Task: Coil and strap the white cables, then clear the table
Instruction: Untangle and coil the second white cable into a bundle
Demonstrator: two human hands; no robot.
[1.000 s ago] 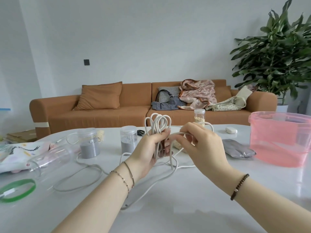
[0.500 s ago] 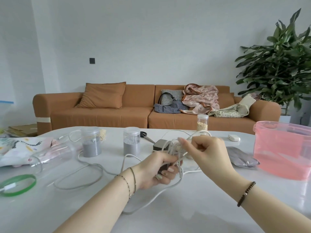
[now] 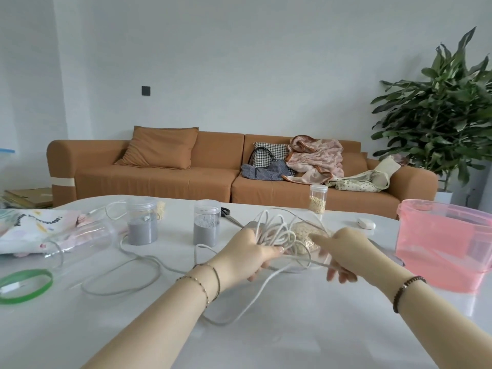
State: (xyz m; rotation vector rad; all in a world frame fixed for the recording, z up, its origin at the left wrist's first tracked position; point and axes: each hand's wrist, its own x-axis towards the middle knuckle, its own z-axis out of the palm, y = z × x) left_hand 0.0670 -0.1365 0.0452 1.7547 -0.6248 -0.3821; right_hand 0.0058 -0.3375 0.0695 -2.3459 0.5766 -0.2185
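Observation:
My left hand [image 3: 247,258] grips a bundle of white cable [image 3: 277,231] just above the white table [image 3: 292,328]; the loops fan out loosely above its fingers. One strand runs from the bundle to the right into the fingers of my right hand [image 3: 344,251], which hooks it low over the table; its index finger points left. The cable's tail [image 3: 226,322] curves down across the table toward me. A second white cable [image 3: 119,278] lies loose in wide loops at the left.
A pink tub [image 3: 442,249] stands at the right. Two jars of grey powder [image 3: 142,225] [image 3: 206,222], an oat jar [image 3: 318,198], a clear jar on its side [image 3: 80,243], a green ring [image 3: 25,286], scissors [image 3: 231,215] and an oat bag [image 3: 303,235] lie around.
Both hands dropped from chest height to just above the table. My right hand drew away to the right with one strand, and the tight upright bundle loosened into splayed loops.

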